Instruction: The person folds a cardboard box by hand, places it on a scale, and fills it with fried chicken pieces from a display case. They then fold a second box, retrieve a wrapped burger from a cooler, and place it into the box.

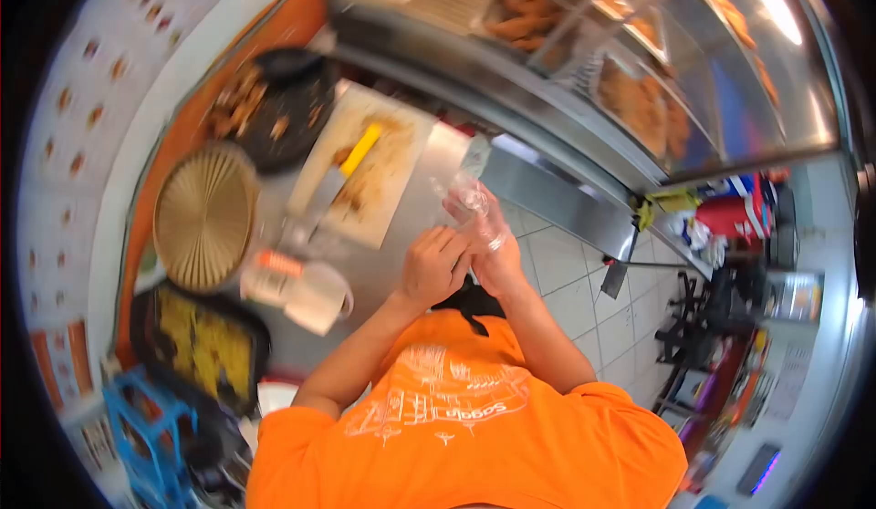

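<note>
A thin clear plastic glove (474, 202) sits loosely over the fingers of my right hand (493, 249), which is raised over the edge of the metal counter with its fingers partly spread. My left hand (436, 267) lies against the right one, its fingers bent and closed on the glove near the palm. To the left, a cleaver with a yellow handle (362, 150) rests on a stained pale cutting board (379, 208). Brown crumbs and food bits lie around the blade.
A black pan (306, 130) with meat pieces, a gold pleated round item (205, 217), a white package with orange print (292, 285) and a black tray of yellow food (205, 340) crowd the left. A glass display case (566, 80) holds fried food. A blue plastic stool (151, 431) stands lower left.
</note>
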A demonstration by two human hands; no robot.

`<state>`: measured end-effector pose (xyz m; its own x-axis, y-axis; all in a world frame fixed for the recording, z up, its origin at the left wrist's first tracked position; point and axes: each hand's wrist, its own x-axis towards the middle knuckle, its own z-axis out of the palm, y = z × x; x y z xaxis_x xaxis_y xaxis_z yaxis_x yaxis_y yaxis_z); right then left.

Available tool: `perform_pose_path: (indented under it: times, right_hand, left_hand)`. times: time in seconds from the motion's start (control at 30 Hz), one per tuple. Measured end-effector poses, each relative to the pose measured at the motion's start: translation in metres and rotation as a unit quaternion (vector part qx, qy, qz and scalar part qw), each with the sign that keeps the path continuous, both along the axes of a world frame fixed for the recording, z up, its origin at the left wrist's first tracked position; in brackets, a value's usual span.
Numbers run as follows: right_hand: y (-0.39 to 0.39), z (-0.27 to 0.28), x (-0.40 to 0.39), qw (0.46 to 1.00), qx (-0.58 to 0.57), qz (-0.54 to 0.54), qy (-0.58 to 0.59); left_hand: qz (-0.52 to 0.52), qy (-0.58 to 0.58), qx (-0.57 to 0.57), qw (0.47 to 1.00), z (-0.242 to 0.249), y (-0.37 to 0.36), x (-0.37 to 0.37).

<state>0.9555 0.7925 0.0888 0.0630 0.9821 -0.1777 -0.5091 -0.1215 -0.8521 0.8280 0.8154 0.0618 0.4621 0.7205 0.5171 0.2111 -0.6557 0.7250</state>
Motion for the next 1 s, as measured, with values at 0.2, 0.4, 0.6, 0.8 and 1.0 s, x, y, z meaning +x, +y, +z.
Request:
perform_pose_path:
  times: [0.2, 0.4, 0.6, 0.8, 1.0]
  right_hand:
    - [0.017, 0.006, 0.097, 0.988, -0.037, -0.089, 0.118]
    - [0.032, 0.034, 0.188, 0.955, -0.003, -0.280, 0.099]
    - [0.025, 0.038, 0.322, 0.861, 0.143, -0.467, 0.144]
    - [-0.026, 0.025, 0.443, 0.794, 0.204, -0.570, -0.057]
    - [-0.003, 0.084, 0.481, 0.652, 0.089, -0.623, -0.422]
  left_hand:
    - [-0.244, 0.074, 0.089, 0.963, 0.032, 0.046, 0.084]
    - [-0.348, 0.036, 0.131, 0.928, 0.052, 0.039, 0.184]
    - [-0.316, -0.115, 0.202, 0.920, 0.086, 0.069, 0.337]
    - [-0.199, -0.156, 0.373, 0.893, 0.120, 0.155, 0.506]
    - [-0.173, -0.128, 0.488, 0.846, 0.101, 0.193, 0.492]
